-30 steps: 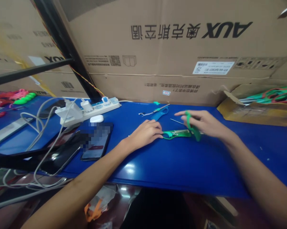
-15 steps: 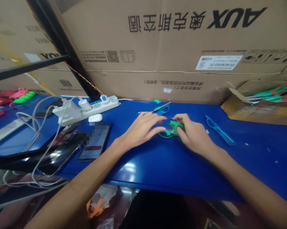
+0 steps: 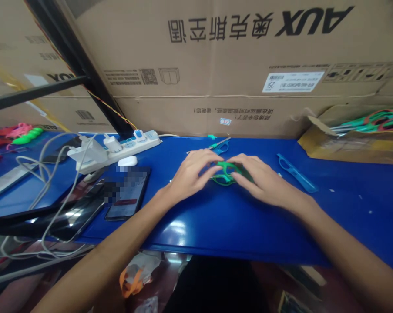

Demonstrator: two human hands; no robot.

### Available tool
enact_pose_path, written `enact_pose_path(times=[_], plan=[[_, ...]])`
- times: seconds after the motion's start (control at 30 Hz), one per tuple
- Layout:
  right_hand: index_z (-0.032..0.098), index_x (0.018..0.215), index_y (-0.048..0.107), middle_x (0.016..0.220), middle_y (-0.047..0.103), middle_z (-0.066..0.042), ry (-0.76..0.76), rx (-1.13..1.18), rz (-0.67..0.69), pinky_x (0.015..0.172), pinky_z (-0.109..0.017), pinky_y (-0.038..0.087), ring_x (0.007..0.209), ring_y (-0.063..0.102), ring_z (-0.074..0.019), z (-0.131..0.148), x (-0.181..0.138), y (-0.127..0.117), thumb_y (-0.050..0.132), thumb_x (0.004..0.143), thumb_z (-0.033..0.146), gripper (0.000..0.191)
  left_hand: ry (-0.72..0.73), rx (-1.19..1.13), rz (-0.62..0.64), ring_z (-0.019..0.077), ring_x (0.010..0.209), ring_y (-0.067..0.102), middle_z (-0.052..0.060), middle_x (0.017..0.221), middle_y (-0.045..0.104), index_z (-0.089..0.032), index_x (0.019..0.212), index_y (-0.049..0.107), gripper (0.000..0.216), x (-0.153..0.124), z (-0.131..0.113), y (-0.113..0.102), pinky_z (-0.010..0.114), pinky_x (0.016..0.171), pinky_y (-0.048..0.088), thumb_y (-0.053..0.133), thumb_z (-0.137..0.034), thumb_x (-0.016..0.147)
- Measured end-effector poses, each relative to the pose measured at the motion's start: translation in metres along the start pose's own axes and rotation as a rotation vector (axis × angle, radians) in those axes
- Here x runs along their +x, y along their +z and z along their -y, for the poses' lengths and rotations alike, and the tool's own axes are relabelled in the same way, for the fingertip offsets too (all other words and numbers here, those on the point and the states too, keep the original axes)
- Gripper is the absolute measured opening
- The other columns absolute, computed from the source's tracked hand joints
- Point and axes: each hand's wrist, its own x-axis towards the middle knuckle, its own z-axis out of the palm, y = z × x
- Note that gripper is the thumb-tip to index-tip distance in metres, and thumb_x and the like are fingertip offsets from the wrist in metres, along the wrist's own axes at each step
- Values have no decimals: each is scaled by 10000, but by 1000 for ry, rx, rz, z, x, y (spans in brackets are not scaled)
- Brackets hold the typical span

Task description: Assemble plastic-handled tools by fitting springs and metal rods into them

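Between the fingertips of both hands is a green plastic piece with a loop, like a scissors handle [image 3: 228, 166]. My left hand [image 3: 196, 169] has its thumb and fingers closed at the left end of this handle. My right hand [image 3: 258, 176] curls round the right side, with thumb and index finger on it; my fingers hide part of it. Just below, on the blue table, lies a green see-through plastic piece [image 3: 224, 181]. Behind my left hand are a blue see-through piece [image 3: 221, 148] and a thin metal-bladed tool. To the right lies a blue plastic sheath [image 3: 297, 174].
An open cardboard box [image 3: 353, 145] of green-and-red-handled scissors stands at the right. At the left are a power strip [image 3: 118, 152] with chargers, a white earphone case [image 3: 127, 161], phones [image 3: 127, 195] and loose cables. A large carton [image 3: 216, 56] walls the back.
My left hand has come to the green handle, which my right hand alone held before. The handle has moved slightly left and turned, so its loop now shows. The view has shifted slightly.
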Motion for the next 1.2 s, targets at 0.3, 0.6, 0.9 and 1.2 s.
enact_pose_path(times=[0.3, 0.6, 0.9, 1.2], plan=[[213, 1188, 680, 1109, 722, -105, 0, -19, -15, 883, -384, 481, 1006, 667, -258, -30, 0, -9, 500, 1031, 466, 347, -164, 32, -6, 160, 850, 614, 12, 949, 708, -190, 1033, 676, 152, 3, 18, -14, 334, 883, 429, 591, -315, 1020], [221, 1136, 707, 1115, 736, -77, 102, 189, 33, 862, -352, 494, 976, 669, -234, -36, 0, -10, 533, 1002, 530, 379, -218, -85, 23, 177, 889, 680, 29, 931, 756, -188, 956, 708, 214, 4, 19, -15, 313, 865, 472, 551, -310, 1034], [204, 933, 717, 904, 733, -47, 215, 404, 126, 810, -341, 495, 830, 647, -194, -29, 0, -21, 382, 1045, 572, 510, -54, 139, -35, 180, 899, 624, 30, 1021, 744, -209, 1069, 681, 186, 3, 27, -21, 329, 853, 407, 538, -327, 1058], [212, 1047, 764, 988, 761, -76, 56, 96, 129, 805, -361, 512, 876, 688, -222, -43, -3, -20, 585, 981, 479, 328, -177, 254, 261, 210, 957, 636, 17, 1040, 730, -204, 1022, 657, 53, -3, 28, -9, 362, 894, 391, 665, -202, 969]])
